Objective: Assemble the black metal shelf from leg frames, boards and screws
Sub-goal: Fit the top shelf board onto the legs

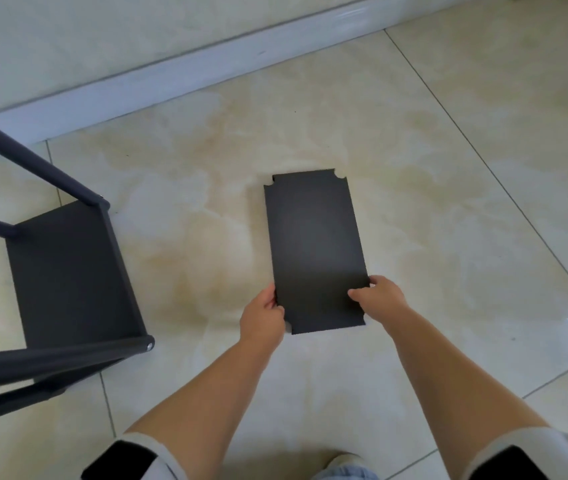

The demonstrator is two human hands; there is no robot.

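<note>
A: On the shiny floor (449, 168) there is a flat black board (313, 244). Do you see it?

B: Yes. It is in the middle, lying long-ways away from the person. Little bites are cut out of its corners.

A: Who is holding it?

B: Both hands, at the near end. The left hand (263, 318) grips the left edge, with its fingers curled round the side. The right hand (378, 296) pinches the right edge. Its thumb lies on top of the board, and its fingers wrap the edge.

A: Is the near end up off the floor?

B: I cannot tell. The far end looks like it is down on the floor.

A: What is that big dark thing on the left?

B: That is the shelf (68, 271), partly built. It has round black legs and a black board already fitted low down inside it. It stands apart from the board in the hands.

A: And behind it all?

B: A white strip (206, 69) runs along the bottom of the wall.
</note>
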